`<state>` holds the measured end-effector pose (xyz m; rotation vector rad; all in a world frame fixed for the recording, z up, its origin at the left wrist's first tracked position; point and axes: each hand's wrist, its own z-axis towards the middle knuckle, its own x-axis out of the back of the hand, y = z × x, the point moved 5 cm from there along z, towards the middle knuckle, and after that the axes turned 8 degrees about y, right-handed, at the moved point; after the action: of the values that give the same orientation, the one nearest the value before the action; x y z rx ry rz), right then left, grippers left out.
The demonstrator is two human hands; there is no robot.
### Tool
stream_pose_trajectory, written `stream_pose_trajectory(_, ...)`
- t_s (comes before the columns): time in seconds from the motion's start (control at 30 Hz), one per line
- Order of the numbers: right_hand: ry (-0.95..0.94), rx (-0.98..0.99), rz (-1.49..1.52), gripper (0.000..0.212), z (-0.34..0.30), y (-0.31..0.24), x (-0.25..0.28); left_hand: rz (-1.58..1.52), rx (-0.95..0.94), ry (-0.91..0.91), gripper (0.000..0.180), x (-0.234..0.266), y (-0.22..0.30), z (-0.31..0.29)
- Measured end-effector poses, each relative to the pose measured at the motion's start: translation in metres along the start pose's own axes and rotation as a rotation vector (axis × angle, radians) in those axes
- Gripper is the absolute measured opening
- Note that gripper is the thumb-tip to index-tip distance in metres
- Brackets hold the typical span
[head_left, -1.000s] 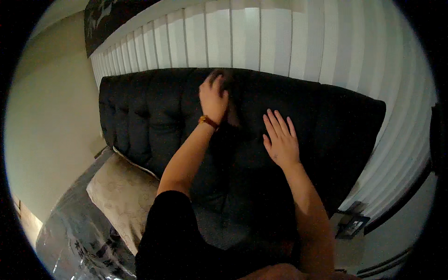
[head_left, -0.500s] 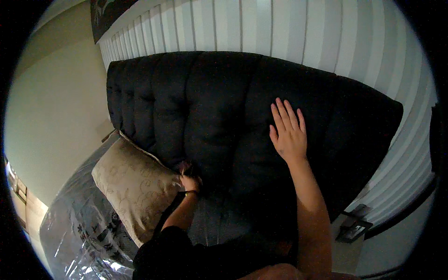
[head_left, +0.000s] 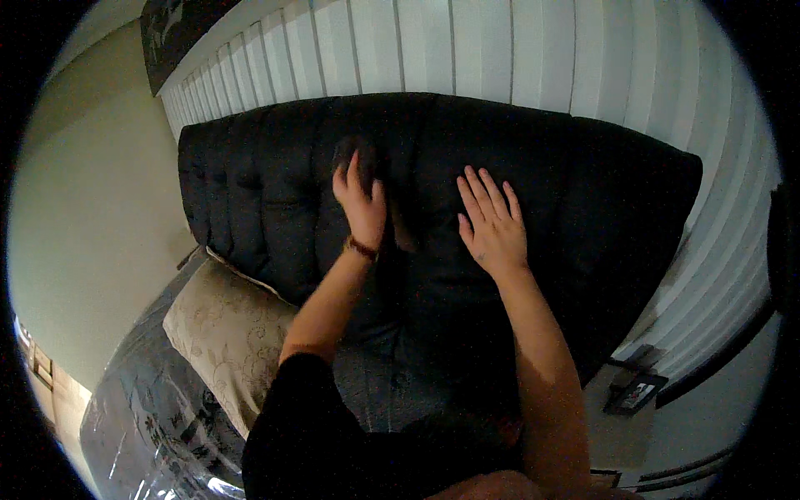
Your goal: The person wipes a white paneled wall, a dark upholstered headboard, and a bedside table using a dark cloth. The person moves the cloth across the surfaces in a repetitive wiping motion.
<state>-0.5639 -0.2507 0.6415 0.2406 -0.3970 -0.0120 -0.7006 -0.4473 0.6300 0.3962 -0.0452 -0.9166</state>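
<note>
A black tufted headboard (head_left: 467, 137) spans the middle of the view. My left hand (head_left: 361, 207), with a band at the wrist, is at its upper middle part. That hand is closed on a dark, rounded, fuzzy-looking object (head_left: 352, 152) held against the padding; whether it is a brush or a cloth I cannot tell. To the right, my right hand (head_left: 495, 225) lies flat on the headboard, fingers spread and holding nothing. A beige patterned pillow (head_left: 225, 325) leans against the headboard's lower left, partly hidden behind my left arm.
Clear plastic sheeting (head_left: 154, 400) covers the bed at lower left. White vertical panelling (head_left: 492, 50) rises behind the headboard. A dark picture (head_left: 179, 37) hangs at upper left. At lower right stands a small framed photo (head_left: 637, 393).
My left hand has moved up from beside the pillow to the upper headboard, carrying the dark object. My right hand stays flat on the padding. The view has shifted slightly.
</note>
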Motion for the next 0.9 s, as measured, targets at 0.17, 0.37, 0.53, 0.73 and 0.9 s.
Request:
stream_pose_trajectory(0.17,-0.019,0.003,-0.021,0.055,0.001,0.003,0.002,-0.036,-0.189,-0.191,0.063,-0.023,0.048,0.030)
stream_pose_trajectory(0.37,0.006,0.004,-0.010,0.056,0.001,0.002,0.002,0.062,-0.186,-0.519,0.070,0.045,0.001,-0.117)
stream_pose_trajectory(0.53,-0.001,0.005,0.016,0.056,0.001,-0.001,0.001,0.202,-0.199,-0.766,0.069,0.140,-0.086,-0.285)
stream_pose_trajectory(0.73,-0.050,-0.011,-0.038,0.056,0.000,0.006,0.001,0.060,-0.024,-0.765,0.072,0.163,-0.061,-0.272)
stream_pose_trajectory(0.9,-0.037,-0.003,-0.036,0.057,-0.002,0.004,-0.002,0.067,-0.043,-0.126,0.067,0.080,-0.056,-0.078)
